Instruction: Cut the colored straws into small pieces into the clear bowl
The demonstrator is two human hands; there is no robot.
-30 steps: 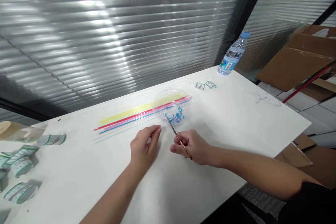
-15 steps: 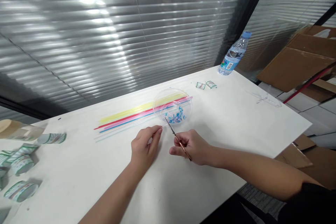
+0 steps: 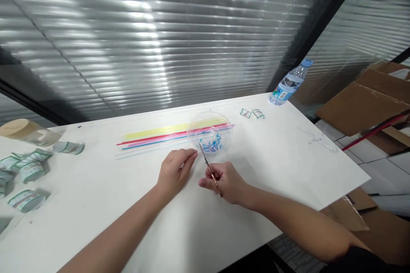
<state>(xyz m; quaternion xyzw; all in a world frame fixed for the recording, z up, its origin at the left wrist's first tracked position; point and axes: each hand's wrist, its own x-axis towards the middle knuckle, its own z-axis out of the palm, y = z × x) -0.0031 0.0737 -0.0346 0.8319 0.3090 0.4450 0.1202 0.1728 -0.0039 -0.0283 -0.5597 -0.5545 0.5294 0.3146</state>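
Observation:
My left hand (image 3: 174, 169) is closed in a pinch just above the table; whatever its fingertips hold is too small to make out. Beside it, my right hand (image 3: 229, 182) grips a pair of scissors (image 3: 204, 154) with copper-coloured handles. The blades look closed or nearly so and point away from me, their tips over the near left edge of a clear plastic bowl (image 3: 226, 140). Short blue, pink and pale cut pieces (image 3: 212, 143) lie in the bowl. Long thin yellow, red, pink, blue and clear straws (image 3: 153, 135) lie left of the bowl and behind it.
On the white table (image 3: 272, 158), a water bottle (image 3: 290, 83) stands at the back right corner. Two small printed packets (image 3: 252, 113) lie behind the bowl. Several green-and-white wrappers (image 3: 33, 170) and a tan-lidded container (image 3: 30, 132) are at the left. Cardboard boxes (image 3: 365, 98) stand beyond the right edge.
The view has shifted and tilted slightly. My right hand with the scissors has come a little closer to my left hand, which keeps its pinch.

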